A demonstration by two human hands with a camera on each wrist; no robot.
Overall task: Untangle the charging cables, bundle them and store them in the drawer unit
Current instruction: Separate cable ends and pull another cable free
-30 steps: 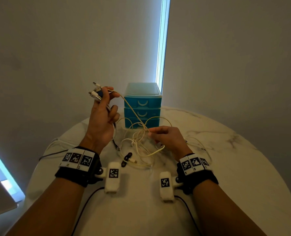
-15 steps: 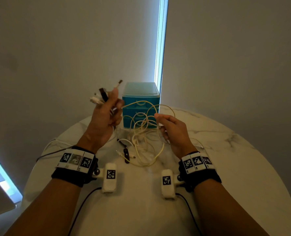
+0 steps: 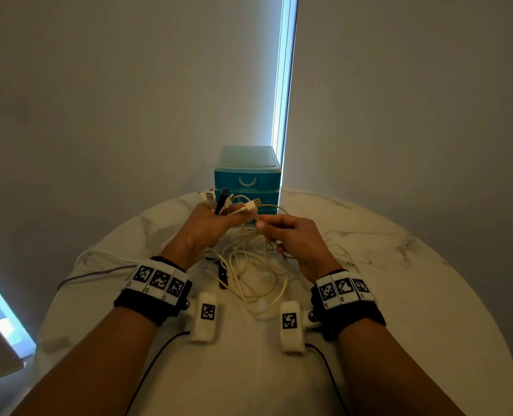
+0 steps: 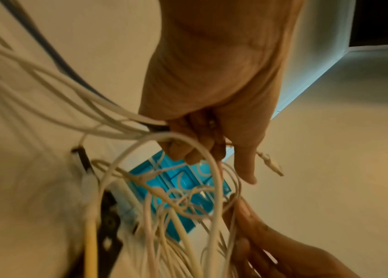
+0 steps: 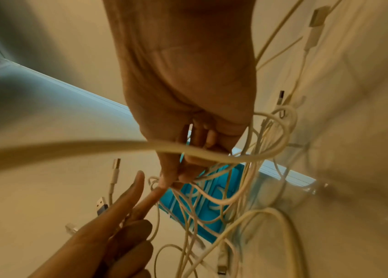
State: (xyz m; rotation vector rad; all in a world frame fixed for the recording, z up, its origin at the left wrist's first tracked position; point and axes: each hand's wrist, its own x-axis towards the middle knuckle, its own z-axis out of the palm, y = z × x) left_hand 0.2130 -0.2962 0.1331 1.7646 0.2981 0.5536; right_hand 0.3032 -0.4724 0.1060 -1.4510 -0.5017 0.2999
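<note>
Above table (image 3: 399, 295): both hands (image 3: 207, 226) pinch tangled cables (image 3: 249, 265).

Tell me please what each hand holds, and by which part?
The left hand grips several charging cables just below their plugs. The right hand pinches one white strand mid-length.

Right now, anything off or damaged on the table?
No damage visible. The cables hang in a snarled knot between the left hand and right hand, loops crossing. The drawer unit stands upright, top drawer closed.
</note>
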